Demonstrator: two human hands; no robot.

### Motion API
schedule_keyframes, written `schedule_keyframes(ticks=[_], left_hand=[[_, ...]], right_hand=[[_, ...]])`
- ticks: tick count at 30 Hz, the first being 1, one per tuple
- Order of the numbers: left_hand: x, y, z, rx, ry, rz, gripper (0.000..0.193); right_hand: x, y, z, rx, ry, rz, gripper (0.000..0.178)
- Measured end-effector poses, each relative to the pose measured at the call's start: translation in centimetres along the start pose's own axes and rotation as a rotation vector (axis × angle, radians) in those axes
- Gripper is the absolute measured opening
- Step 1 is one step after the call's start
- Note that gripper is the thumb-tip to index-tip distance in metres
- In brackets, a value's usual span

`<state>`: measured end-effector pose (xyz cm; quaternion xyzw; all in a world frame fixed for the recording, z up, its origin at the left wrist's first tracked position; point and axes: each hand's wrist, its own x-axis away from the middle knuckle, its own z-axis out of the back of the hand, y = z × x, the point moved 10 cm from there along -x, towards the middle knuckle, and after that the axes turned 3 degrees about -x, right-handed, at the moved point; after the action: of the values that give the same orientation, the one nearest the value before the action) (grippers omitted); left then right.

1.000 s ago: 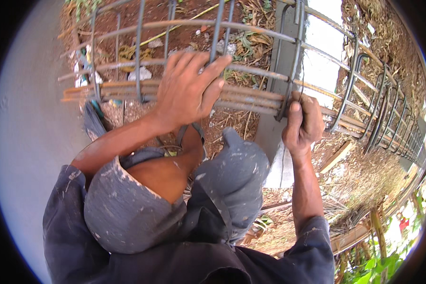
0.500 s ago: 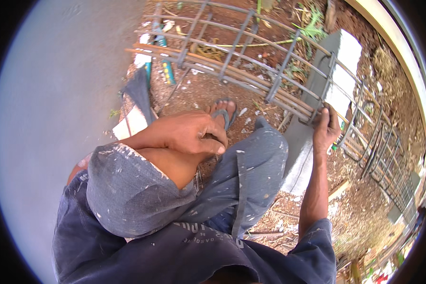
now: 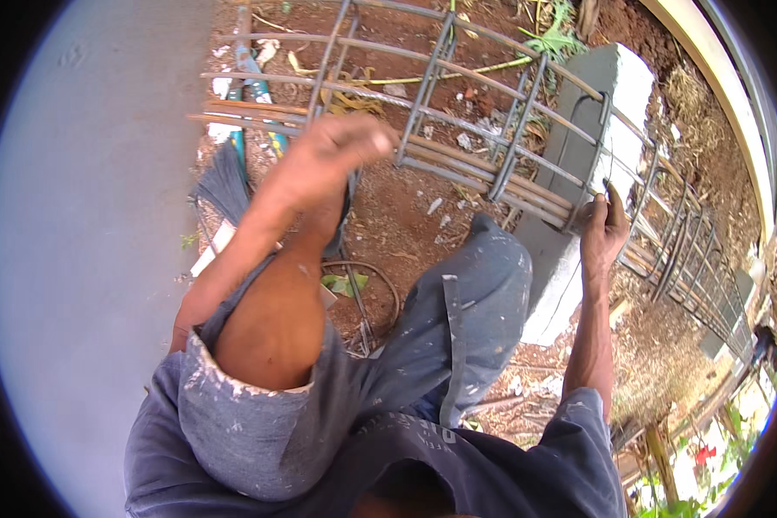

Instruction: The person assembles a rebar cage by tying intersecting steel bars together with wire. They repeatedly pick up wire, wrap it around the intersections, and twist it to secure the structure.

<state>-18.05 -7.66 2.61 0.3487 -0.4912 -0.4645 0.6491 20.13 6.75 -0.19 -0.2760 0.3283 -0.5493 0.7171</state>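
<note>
A long cage of steel reinforcing bars [image 3: 457, 108], with square stirrups [image 3: 505, 164] around its lengthwise rods, crosses in front of me. It rests over a grey and white block [image 3: 554, 298]. My right hand [image 3: 603, 233] is at a stirrup near the block, thumb and fingers pinched together on a thin dark wire [image 3: 612, 160] that rises above them. My left hand [image 3: 332, 151], smeared by motion, is over the near rods at the cage's left part. Whether it touches them, and how its fingers are set, I cannot make out.
Smooth grey concrete [image 3: 95, 216] spreads along the left. Dark cloth [image 3: 224, 181] and teal strips [image 3: 268, 121] lie beside it. Between my legs are thin rods and a wire loop [image 3: 388, 281]. The cage curves away to the right over a second block [image 3: 723, 324].
My left hand has swung up and left from over my knee to the cage. My left knee has shifted. My right hand stays near the same stirrup, slightly lower and turned.
</note>
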Motion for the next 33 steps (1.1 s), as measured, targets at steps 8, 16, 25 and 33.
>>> schedule_keyframes(ticks=[8, 16, 25, 33], left_hand=[[-1.0, -2.0, 15.4, -0.831, 0.619, -0.064, 0.040], [-4.2, -1.7, 11.0, -0.873, 0.252, -0.148, 0.038], [-2.5, -1.7, 10.2, -0.949, 0.356, -0.353, 0.032], [-4.2, -1.8, 9.7, -0.926, 0.374, -0.350, 0.024]], right_hand=[[-0.6, -8.6, 3.5, 0.071, -0.360, -0.159, 0.041], [4.9, -17.9, -9.8, -0.225, -0.684, -0.048, 0.039], [5.8, -20.9, -20.3, -0.485, -0.649, -0.183, 0.041], [6.5, -19.4, -21.6, -0.247, -0.621, -0.136, 0.029]])
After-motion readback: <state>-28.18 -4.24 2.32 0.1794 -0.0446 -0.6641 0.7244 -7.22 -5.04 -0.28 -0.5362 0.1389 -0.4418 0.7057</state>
